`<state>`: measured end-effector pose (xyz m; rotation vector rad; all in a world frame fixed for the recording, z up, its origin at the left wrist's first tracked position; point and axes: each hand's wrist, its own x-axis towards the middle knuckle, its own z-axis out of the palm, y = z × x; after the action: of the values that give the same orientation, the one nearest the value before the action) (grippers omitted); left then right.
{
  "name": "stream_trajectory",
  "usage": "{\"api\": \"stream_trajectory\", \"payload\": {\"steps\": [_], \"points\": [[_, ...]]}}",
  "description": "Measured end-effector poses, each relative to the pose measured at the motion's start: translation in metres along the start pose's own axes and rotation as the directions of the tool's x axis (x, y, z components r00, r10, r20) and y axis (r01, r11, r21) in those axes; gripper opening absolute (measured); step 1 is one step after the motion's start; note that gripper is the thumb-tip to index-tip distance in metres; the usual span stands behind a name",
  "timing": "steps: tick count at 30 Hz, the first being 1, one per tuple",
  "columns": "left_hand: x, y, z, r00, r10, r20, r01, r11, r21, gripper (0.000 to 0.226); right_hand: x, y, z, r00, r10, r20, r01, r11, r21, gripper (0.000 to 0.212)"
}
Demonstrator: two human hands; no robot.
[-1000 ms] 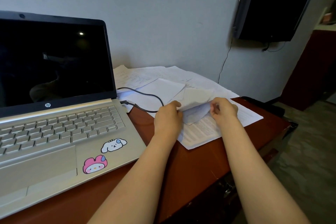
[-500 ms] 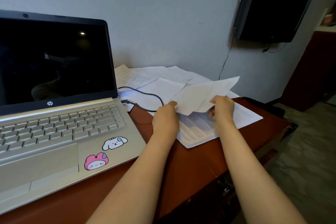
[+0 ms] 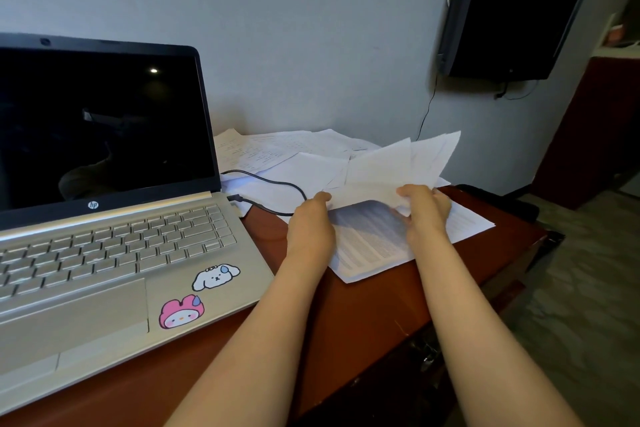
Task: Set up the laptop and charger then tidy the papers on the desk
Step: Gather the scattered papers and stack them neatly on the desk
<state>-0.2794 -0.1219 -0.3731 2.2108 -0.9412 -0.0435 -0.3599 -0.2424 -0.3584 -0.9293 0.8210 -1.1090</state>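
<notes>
A silver laptop [image 3: 114, 253] stands open on the left of the red-brown desk [image 3: 346, 315], its screen dark. A black charger cable [image 3: 273, 184] runs from its right side over the scattered white papers [image 3: 277, 152] at the back. My left hand [image 3: 308, 222] and my right hand [image 3: 426, 208] both grip a few loose sheets [image 3: 391, 166], lifted and fanned above a printed page [image 3: 370, 246] that lies flat on the desk. My fingertips are hidden under the sheets.
A dark flat screen [image 3: 512, 7] hangs on the wall at upper right, with a thin wire dropping below it. The desk's right edge lies just past the papers, and a black object [image 3: 498, 198] sits at its far corner. Floor shows at right.
The sheets between my hands have risen from the pile and spread apart, their far edges tipping up. Both hands have stayed near the same spot.
</notes>
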Motion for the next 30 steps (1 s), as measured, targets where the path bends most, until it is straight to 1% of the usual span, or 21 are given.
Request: {"api": "stream_trajectory", "payload": {"steps": [1,2,4,6,8,10,12,13,15,16,17,18,19,20,21,22,24,25,27,28,30], "points": [[-0.001,0.0,0.0,1.0,0.001,-0.001,-0.001,1.0,-0.005,0.054,0.001,-0.001,-0.002,0.998,-0.048,-0.028,0.049,0.998,0.035,0.02],[-0.002,0.001,0.0,1.0,0.003,0.0,-0.003,1.0,-0.009,0.053,-0.002,-0.003,-0.003,0.994,-0.106,-0.031,0.107,0.994,0.029,0.026],[-0.003,0.003,0.0,1.0,0.018,0.0,-0.018,1.0,0.0,0.049,-0.007,-0.005,-0.004,0.975,-0.218,0.03,0.22,0.974,-0.053,0.043],[-0.005,0.004,0.0,0.999,0.036,0.0,-0.036,0.998,0.046,0.041,-0.013,-0.007,-0.004,0.957,-0.265,0.116,0.274,0.959,-0.076,0.049],[-0.006,0.007,-0.001,0.998,0.05,-0.023,-0.048,0.994,0.094,0.034,-0.017,-0.01,-0.003,0.951,-0.232,0.205,0.238,0.971,-0.005,0.045],[-0.007,0.01,-0.003,0.996,0.072,-0.06,-0.066,0.993,0.099,0.03,-0.02,-0.012,-0.003,0.928,-0.166,0.333,0.142,0.985,0.095,0.043],[-0.007,0.011,-0.003,0.991,0.094,-0.096,-0.086,0.993,0.082,0.029,-0.022,-0.011,-0.003,0.898,-0.116,0.424,0.064,0.989,0.135,0.059],[-0.007,0.011,-0.003,0.988,0.108,-0.106,-0.101,0.992,0.076,0.029,-0.021,-0.008,-0.002,0.891,-0.103,0.443,0.06,0.992,0.109,0.064],[-0.008,0.011,-0.003,0.983,0.142,-0.116,-0.134,0.988,0.073,0.029,-0.022,-0.001,0.002,0.879,-0.1,0.466,0.148,0.987,-0.066,0.072],[-0.008,0.012,-0.003,0.981,0.155,-0.114,-0.146,0.986,0.079,0.029,-0.024,0.003,0.004,0.866,-0.086,0.493,0.19,0.968,-0.166,0.084],[-0.008,0.013,-0.003,0.981,0.167,-0.098,-0.158,0.983,0.097,0.03,-0.028,0.007,0.008,0.848,-0.067,0.525,0.214,0.951,-0.225,0.095],[-0.008,0.014,-0.004,0.981,0.182,-0.07,-0.173,0.978,0.121,0.031,-0.032,0.01,0.011,0.836,-0.053,0.546,0.217,0.946,-0.241,0.099],[-0.008,0.014,-0.003,0.978,0.204,-0.04,-0.196,0.971,0.138,0.031,-0.032,0.013,0.013,0.841,-0.049,0.54,0.205,0.95,-0.234,0.092],[-0.008,0.015,-0.002,0.972,0.235,-0.009,-0.232,0.963,0.135,0.029,-0.034,0.012,0.015,0.863,-0.06,0.502,0.19,0.959,-0.211,0.077],[-0.01,0.015,0.0,0.961,0.275,0.029,-0.277,0.955,0.108,0.027,-0.031,0.012,0.014,0.897,-0.077,0.435,0.178,0.964,-0.197,0.062],[-0.011,0.015,0.002,0.947,0.314,0.073,-0.319,0.945,0.075,0.026,-0.027,0.012,0.013,0.931,-0.075,0.358,0.156,0.967,-0.203,0.052],[-0.014,0.018,0.005,0.921,0.344,0.182,-0.363,0.928,0.081,0.036,-0.018,0.012,0.008,0.979,0.009,0.202,0.03,0.982,-0.187,0.042],[-0.013,0.018,0.006,0.921,0.323,0.22,-0.355,0.926,0.127,0.043,-0.016,0.011,0.005,0.99,0.045,0.134,-0.025,0.988,-0.152,0.038],[-0.01,0.016,0.004,0.944,0.271,0.19,-0.311,0.922,0.23,0.051,-0.014,0.006,0.0,0.999,0.049,0.023,-0.048,0.998,-0.043,0.032],[-0.007,0.013,0.001,0.959,0.246,0.14,-0.275,0.926,0.259,0.05,-0.016,0.002,-0.002,0.999,0.019,-0.032,-0.019,1.0,0.001,0.029],[-0.006,0.007,-0.005,0.985,0.166,0.042,-0.171,0.955,0.243,0.047,-0.017,-0.004,-0.005,0.989,-0.05,-0.137,0.057,0.997,0.051,0.029]]}}
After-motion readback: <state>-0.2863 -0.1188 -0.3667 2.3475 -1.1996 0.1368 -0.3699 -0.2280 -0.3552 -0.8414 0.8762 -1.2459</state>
